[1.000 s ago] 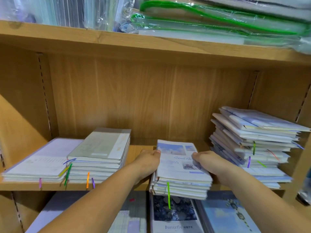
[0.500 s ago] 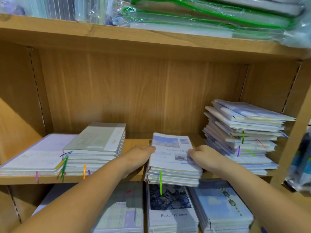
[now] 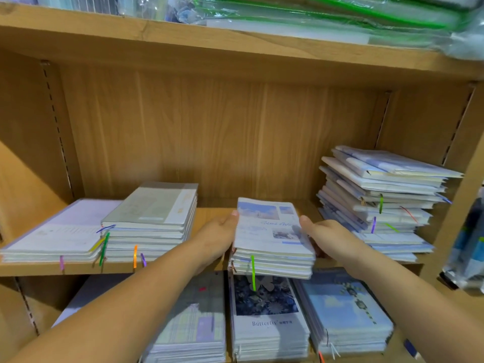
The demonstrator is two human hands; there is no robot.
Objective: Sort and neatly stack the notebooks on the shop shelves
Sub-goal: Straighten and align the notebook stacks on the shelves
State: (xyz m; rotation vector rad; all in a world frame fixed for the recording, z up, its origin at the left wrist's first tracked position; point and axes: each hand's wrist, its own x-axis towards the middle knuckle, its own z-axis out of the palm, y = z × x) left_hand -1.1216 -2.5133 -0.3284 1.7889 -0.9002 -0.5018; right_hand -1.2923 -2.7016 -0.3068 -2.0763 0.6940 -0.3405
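Note:
A small stack of sky-printed notebooks (image 3: 269, 231) sits at the middle of the wooden shelf (image 3: 78, 268), its front overhanging the edge, a green ribbon hanging down. My left hand (image 3: 217, 231) holds the stack's left side and my right hand (image 3: 322, 234) holds its right side, fingers wrapped under. Left of it stand a grey-covered notebook stack (image 3: 152, 221) and a flat white stack (image 3: 55, 231). A tall, untidy stack (image 3: 379, 195) fills the shelf's right end.
The shelf below carries three notebook piles, the middle one marked Butterfly (image 3: 267, 318). Plastic-wrapped goods with green trim (image 3: 314, 14) lie on the top shelf. Bare wood shows behind the held stack. A post (image 3: 455, 195) bounds the right side.
The view has drifted slightly; both hands keep hold of the middle stack, which sits in about the same spot on the shelf, its edges a little squarer.

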